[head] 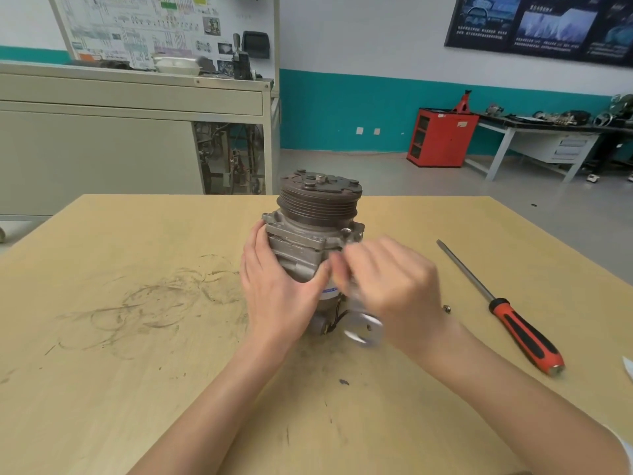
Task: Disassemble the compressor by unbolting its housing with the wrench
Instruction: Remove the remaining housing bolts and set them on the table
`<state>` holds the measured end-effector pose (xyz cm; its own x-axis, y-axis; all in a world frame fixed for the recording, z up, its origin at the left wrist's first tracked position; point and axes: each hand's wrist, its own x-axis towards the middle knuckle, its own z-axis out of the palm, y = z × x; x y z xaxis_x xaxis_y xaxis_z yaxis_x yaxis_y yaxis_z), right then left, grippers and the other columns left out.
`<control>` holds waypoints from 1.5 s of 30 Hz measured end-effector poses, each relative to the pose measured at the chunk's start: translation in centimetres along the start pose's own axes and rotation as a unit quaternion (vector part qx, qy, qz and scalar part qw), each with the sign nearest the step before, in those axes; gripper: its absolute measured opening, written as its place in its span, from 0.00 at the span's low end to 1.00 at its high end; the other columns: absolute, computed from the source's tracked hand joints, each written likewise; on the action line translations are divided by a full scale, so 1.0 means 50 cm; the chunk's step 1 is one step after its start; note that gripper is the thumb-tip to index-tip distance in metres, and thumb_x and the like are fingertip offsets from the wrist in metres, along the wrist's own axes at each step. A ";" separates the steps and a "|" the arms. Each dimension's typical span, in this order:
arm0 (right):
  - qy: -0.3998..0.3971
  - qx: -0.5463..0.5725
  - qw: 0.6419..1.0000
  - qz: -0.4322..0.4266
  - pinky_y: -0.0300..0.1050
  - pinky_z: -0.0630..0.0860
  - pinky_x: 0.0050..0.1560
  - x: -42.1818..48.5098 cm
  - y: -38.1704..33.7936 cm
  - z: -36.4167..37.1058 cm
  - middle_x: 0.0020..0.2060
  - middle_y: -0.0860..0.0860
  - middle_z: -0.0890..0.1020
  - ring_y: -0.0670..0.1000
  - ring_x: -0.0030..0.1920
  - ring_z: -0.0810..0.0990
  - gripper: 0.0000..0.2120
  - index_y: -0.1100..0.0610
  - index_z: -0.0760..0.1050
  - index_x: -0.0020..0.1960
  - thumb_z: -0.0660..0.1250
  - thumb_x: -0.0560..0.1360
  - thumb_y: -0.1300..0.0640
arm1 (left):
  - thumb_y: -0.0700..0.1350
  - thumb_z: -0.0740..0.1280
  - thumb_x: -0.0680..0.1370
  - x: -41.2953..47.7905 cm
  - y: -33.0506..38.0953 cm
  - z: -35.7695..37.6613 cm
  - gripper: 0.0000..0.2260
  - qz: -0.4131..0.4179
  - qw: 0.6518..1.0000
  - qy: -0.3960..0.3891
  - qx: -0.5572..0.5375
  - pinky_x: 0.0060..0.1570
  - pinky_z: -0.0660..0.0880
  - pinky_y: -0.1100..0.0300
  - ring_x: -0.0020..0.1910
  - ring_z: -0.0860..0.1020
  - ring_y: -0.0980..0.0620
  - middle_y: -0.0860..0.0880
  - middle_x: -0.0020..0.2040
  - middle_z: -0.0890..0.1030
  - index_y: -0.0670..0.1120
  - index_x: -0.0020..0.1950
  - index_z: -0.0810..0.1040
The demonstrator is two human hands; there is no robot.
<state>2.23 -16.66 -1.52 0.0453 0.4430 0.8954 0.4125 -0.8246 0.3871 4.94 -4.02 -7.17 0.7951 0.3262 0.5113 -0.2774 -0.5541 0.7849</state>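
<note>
A grey metal compressor [310,231] stands upright on the wooden table [137,337], its dark grooved pulley on top. My left hand [274,286] wraps around the left side of its housing. My right hand [394,286] is blurred at the right side of the housing and grips a shiny metal wrench [364,329], whose lower end shows motion-blurred below the hand. The wrench's upper end is hidden by my fingers.
A long screwdriver [507,313] with a red and black handle lies on the table at the right. A small nut or washer [446,308] lies between it and my right hand. Grey scuff marks [154,303] cover the table's left part. A workshop cabinet, red shelf and workbench stand behind.
</note>
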 end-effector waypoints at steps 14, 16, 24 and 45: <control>-0.120 0.517 0.665 0.525 0.38 0.75 0.29 -0.116 0.164 0.028 0.28 0.56 0.82 0.51 0.28 0.78 0.14 0.57 0.81 0.38 0.61 0.79 0.58 | 0.61 0.69 0.67 0.000 -0.007 0.003 0.44 0.008 1.000 -0.011 -0.003 0.73 0.60 0.43 0.75 0.61 0.49 0.48 0.75 0.61 0.42 0.77 0.57; -0.115 0.506 0.694 0.499 0.37 0.75 0.30 -0.093 0.163 0.012 0.29 0.55 0.82 0.50 0.28 0.78 0.13 0.54 0.82 0.37 0.62 0.77 0.55 | 0.61 0.69 0.68 -0.001 -0.009 0.004 0.44 0.006 1.000 -0.012 -0.001 0.73 0.59 0.44 0.75 0.60 0.49 0.48 0.75 0.61 0.43 0.77 0.57; -0.154 0.390 0.831 0.366 0.32 0.75 0.35 0.016 0.114 -0.051 0.32 0.44 0.83 0.44 0.33 0.80 0.08 0.51 0.82 0.41 0.66 0.77 0.54 | 0.56 0.73 0.70 -0.001 -0.008 0.004 0.43 0.014 1.000 -0.002 0.012 0.73 0.59 0.43 0.75 0.61 0.47 0.46 0.75 0.62 0.41 0.77 0.58; -0.099 0.390 0.849 0.341 0.51 0.75 0.29 -0.001 -0.001 -0.030 0.28 0.53 0.80 0.53 0.29 0.79 0.09 0.63 0.79 0.37 0.66 0.75 0.63 | 0.58 0.74 0.70 -0.001 -0.004 0.000 0.43 0.012 1.000 -0.001 0.009 0.72 0.60 0.42 0.75 0.61 0.47 0.45 0.75 0.62 0.41 0.77 0.58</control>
<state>0.84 -17.18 -1.23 0.6372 0.0699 0.7676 0.7022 -0.4633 -0.5407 4.95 -3.92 -7.37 0.7898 0.3108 0.5288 -0.2869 -0.5748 0.7663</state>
